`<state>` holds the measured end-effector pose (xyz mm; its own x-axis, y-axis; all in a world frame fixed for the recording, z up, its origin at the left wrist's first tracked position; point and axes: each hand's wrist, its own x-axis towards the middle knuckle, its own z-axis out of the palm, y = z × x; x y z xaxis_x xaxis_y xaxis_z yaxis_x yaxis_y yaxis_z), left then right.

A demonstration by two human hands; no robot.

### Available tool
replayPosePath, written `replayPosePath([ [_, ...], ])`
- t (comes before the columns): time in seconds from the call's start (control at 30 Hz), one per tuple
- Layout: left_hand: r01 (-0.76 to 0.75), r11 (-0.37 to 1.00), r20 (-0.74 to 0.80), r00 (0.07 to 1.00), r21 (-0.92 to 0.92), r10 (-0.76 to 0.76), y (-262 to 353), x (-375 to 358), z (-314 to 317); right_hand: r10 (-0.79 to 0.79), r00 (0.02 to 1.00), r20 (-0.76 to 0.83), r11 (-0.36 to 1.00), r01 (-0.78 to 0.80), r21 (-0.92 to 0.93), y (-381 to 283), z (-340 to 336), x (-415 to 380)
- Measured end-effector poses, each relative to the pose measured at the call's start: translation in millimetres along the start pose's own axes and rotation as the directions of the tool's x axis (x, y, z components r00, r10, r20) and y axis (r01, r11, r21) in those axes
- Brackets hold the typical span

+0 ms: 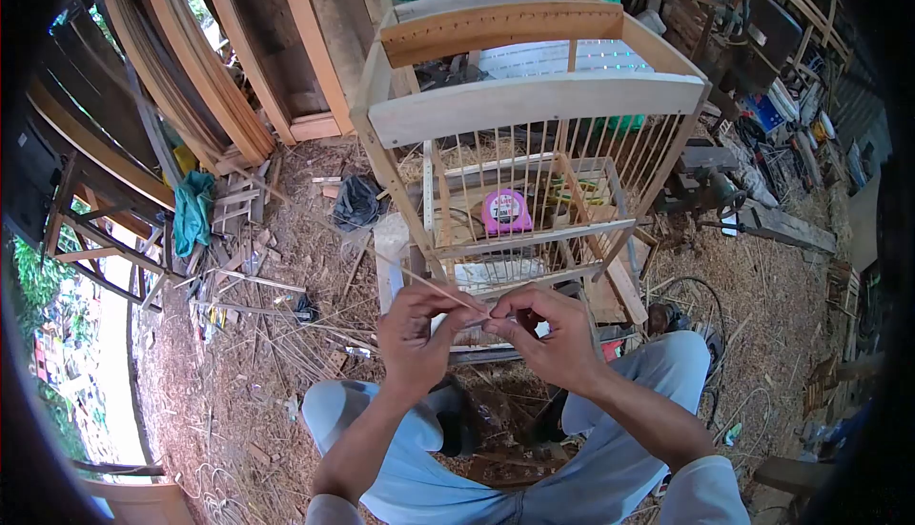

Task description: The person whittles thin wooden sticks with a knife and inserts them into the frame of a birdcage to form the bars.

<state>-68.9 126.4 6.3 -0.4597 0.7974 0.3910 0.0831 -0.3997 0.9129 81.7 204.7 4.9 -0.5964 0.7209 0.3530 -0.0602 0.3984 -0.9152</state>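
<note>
A wooden cage frame (534, 106) with thin vertical bars stands in front of me. A pink tape measure (505, 211) lies inside it. My left hand (416, 334) and my right hand (548, 334) meet just below the cage's lower rail, both pinching a thin bamboo stick (419, 277) that slants up to the left. The fingertips of both hands are closed around the stick near its lower end. My knees in light blue trousers sit under the hands.
Curved wooden frames (191, 68) lean at the back left. A black bag (357, 203) and a green cloth (193, 211) lie on the sawdust-strewn ground. Loose sticks (257, 311) scatter at left. Tools and clutter (762, 115) crowd the right side.
</note>
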Motion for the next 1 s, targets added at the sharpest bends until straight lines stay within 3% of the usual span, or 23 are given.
replayPosePath([
  [0.1,-0.119,0.993,-0.077,0.99,-0.013,0.118,8,10,-11,0.047,0.999,0.012,0.998,-0.047,-0.042,-3,1,2],
  [0.13,-0.167,0.983,-0.168,0.97,0.079,0.178,8,15,-13,0.05,0.999,0.012,0.998,-0.049,-0.033,0,2,2],
  [0.27,-0.272,0.907,-0.189,0.92,0.321,0.343,3,34,-20,0.04,0.994,0.098,0.998,-0.035,-0.048,9,5,-1],
  [0.4,-0.334,0.923,-0.203,0.907,0.191,0.37,3,50,-17,0.026,0.985,0.169,0.997,-0.013,-0.076,12,8,-1],
  [0.53,-0.273,0.95,-0.17,0.94,0.148,0.297,0,51,-12,0.001,0.988,0.156,0.997,0.012,-0.082,14,8,1],
  [0.6,-0.335,0.9,-0.083,0.925,0.28,0.371,-5,53,-9,0.041,0.988,0.152,0.996,-0.028,-0.088,16,6,2],
  [0.93,-0.281,0.908,-0.057,0.948,0.31,0.313,-5,60,-1,0.044,0.975,0.216,0.989,-0.013,-0.146,24,14,-4],
  [1.0,-0.369,0.836,0.009,0.916,0.405,0.4,-10,64,-5,0.069,0.978,0.197,0.992,-0.045,-0.12,26,14,-4],
])
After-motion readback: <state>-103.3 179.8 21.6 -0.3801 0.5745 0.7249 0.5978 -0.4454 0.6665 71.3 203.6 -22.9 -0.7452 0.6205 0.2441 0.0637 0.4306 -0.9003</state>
